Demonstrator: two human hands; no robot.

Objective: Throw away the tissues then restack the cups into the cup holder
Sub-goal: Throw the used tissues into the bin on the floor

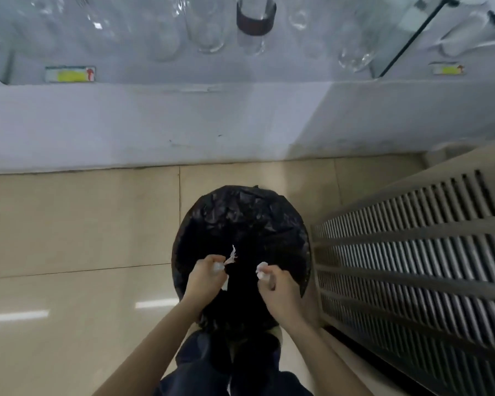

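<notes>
Beige tiled floor (69,238), glossy, with a white wall base (155,124) across the 12 o'clock side. Above it a glass-fronted case holds clear glasses (209,30), blurred. A slatted metal grille (412,252) runs along the 3 o'clock side.

The bin (240,224) stands on the floor directly below me, round, lined with a black bag; its mouth faces straight up. The inside is dark; I cannot tell what lies in it.

My left hand (205,277) sits over the bin's 8 o'clock rim, fingers closed on a white tissue (230,260). The tissue is crumpled, and a torn wisp of it points up toward 12 o'clock, over the bin's mouth.

My right hand (279,290) sits over the 5 o'clock rim, fingers pinched on a second tissue (262,270), a small wad with no clear long axis, protruding toward 11 o'clock.

The two hands are near each other, not touching, both tissues above the open bag. My dark trousers (212,367) show at 6 o'clock.
</notes>
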